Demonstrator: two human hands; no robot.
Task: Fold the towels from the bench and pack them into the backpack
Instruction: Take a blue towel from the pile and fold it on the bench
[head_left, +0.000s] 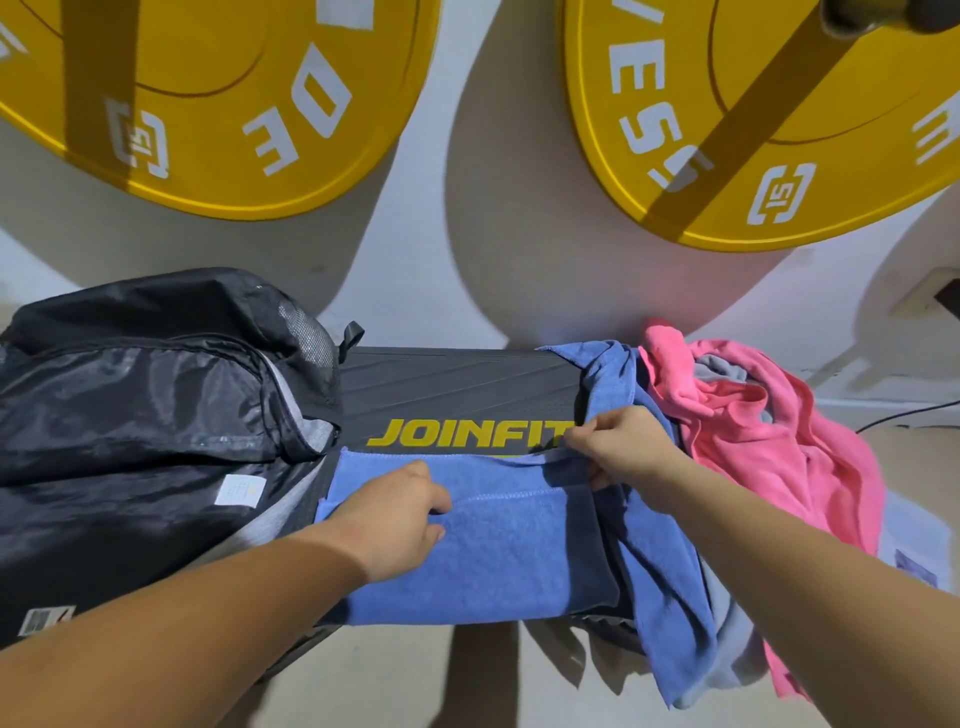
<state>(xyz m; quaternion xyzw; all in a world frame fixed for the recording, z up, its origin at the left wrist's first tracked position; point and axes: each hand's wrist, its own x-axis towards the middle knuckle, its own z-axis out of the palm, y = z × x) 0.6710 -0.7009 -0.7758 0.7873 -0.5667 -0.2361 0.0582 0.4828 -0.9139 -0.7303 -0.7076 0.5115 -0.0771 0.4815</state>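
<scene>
Left hand (389, 519) lies on a blue towel (509, 561) spread across a black bench (457, 384), its thumb and curled fingers pinching a fold near the middle of the cloth. Right hand (623, 449), close by to the right, grips the far edge of the same towel between thumb and bent fingers, lifting the fabric slightly at the end of the yellow lettering printed on the bench. The towel's left part lies flat and doubled on the padding. Its right part trails off in a bunched strip, one end running up toward the wall and the other hanging over the bench's near edge. A black backpack (156, 395) lies on the left end of the bench, just beside the towel, its zip gaping to show a grey lining. A crumpled pink towel (769, 431) is heaped on the right end, pressed against the blue one, with a grey cloth (719, 370) showing among its folds. Two yellow weight plates (218, 104) fill the upper part of the view against a pale wall.
</scene>
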